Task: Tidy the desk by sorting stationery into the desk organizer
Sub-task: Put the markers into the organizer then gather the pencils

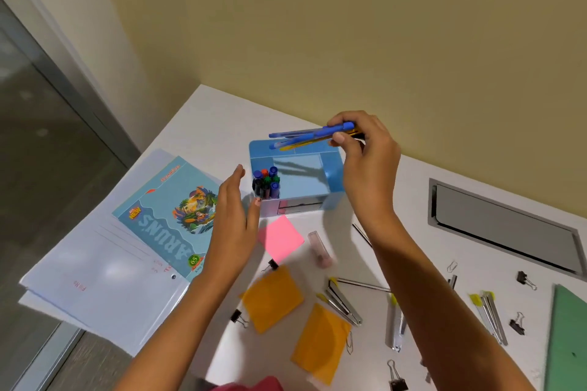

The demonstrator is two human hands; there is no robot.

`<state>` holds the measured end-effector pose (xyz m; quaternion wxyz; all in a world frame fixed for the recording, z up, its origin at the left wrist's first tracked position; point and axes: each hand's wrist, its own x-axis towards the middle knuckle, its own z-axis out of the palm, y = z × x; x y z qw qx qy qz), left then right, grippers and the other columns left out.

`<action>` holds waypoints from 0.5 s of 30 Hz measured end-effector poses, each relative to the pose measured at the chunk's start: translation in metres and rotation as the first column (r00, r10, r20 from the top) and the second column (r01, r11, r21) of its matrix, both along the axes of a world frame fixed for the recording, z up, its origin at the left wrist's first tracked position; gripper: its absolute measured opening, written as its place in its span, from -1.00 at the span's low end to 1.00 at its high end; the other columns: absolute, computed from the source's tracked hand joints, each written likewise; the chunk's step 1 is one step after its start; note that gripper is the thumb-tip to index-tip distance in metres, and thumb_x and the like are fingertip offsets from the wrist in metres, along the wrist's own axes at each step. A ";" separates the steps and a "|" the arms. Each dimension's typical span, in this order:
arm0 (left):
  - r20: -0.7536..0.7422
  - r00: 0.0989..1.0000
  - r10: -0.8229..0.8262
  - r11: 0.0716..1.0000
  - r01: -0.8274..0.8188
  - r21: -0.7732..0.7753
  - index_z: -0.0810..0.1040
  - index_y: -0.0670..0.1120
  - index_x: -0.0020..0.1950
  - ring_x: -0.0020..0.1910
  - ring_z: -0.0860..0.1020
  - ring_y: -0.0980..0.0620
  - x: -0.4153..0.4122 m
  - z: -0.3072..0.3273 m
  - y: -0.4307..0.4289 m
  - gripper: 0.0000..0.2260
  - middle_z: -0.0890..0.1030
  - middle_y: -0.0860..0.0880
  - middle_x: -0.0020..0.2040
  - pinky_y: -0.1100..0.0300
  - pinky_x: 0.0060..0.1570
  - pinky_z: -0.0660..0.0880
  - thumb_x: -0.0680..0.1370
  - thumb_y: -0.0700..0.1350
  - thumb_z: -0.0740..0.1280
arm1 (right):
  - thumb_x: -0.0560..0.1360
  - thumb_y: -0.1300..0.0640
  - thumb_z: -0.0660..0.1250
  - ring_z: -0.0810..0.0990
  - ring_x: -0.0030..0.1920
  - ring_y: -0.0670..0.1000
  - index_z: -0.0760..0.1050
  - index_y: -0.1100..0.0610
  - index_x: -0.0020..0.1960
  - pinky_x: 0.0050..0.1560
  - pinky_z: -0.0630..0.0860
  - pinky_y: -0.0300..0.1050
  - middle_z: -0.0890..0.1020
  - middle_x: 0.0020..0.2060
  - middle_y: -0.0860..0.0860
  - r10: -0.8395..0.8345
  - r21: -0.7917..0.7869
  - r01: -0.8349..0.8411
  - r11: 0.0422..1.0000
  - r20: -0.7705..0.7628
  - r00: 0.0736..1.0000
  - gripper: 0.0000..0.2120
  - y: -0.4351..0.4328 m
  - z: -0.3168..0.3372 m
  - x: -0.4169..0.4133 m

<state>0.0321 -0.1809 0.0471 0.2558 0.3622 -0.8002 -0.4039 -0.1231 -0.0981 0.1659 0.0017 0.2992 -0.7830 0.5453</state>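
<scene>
A blue desk organizer (333, 168) stands near the back of the white desk (413, 187). Several capped markers (266, 182) stand in its left compartment; the wide middle compartment looks empty. My right hand (365, 152) grips a bunch of blue pens and yellow pencils (311, 136), held roughly level above the organizer with their tips pointing left. My left hand (236, 219) is open with straight fingers, just left of the organizer's front corner, holding nothing.
A pink sticky pad (281, 238) and two orange pads (271, 298) lie in front of the organizer. Binder clips (397, 376), metal file fasteners (344, 303), a small eraser (319, 247) and paper clips are scattered to the right. A notebook (171, 213) lies on white folders (95, 279) at left. A green folder (568, 340) lies at the right edge.
</scene>
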 end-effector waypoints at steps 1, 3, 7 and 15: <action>0.027 1.000 -0.004 1.000 0.004 0.004 0.11 -0.05 0.53 0.45 0.19 0.09 -0.001 -0.002 -0.002 -0.52 0.23 -0.04 0.50 0.39 0.33 0.06 0.63 -0.08 0.17 | 0.42 0.45 0.26 0.57 -0.20 -0.06 0.60 0.16 -0.08 -0.15 0.45 -0.39 0.59 -0.13 -0.02 0.021 0.013 -0.021 1.000 -0.033 0.999 -0.74 -0.010 -0.003 -0.005; 0.066 0.998 -0.013 1.000 0.011 0.027 0.10 -0.05 0.54 0.48 0.16 0.05 -0.005 -0.007 -0.006 -0.50 0.19 -0.03 0.52 0.27 0.37 0.07 0.63 -0.07 0.17 | 0.41 0.49 0.24 0.51 -0.19 -0.08 0.59 0.21 -0.08 -0.15 0.38 -0.49 0.56 -0.13 0.00 0.103 0.084 -0.096 0.992 -0.091 0.990 -0.74 -0.028 -0.014 -0.012; 0.094 0.995 -0.028 0.998 0.023 0.062 0.07 -0.04 0.55 0.49 0.14 0.07 -0.015 -0.016 -0.011 -0.47 0.17 -0.02 0.54 0.24 0.39 0.07 0.62 -0.04 0.17 | 0.38 0.49 0.19 0.48 -0.12 0.00 0.55 0.24 -0.09 -0.13 0.34 -0.45 0.54 -0.13 0.08 0.363 0.302 -0.316 0.899 -0.114 0.925 -0.74 -0.055 -0.046 -0.018; 0.076 0.997 -0.009 0.990 -0.002 0.142 0.05 0.09 0.54 0.28 0.06 0.51 -0.023 -0.024 -0.013 -0.45 0.21 0.09 0.52 0.40 0.30 0.05 0.57 0.11 0.11 | 0.42 0.42 0.17 0.42 -0.03 0.07 0.48 0.18 0.02 -0.06 0.46 0.03 0.53 -0.03 0.08 0.726 0.664 -0.460 0.589 -0.185 0.662 -0.74 -0.076 -0.082 -0.030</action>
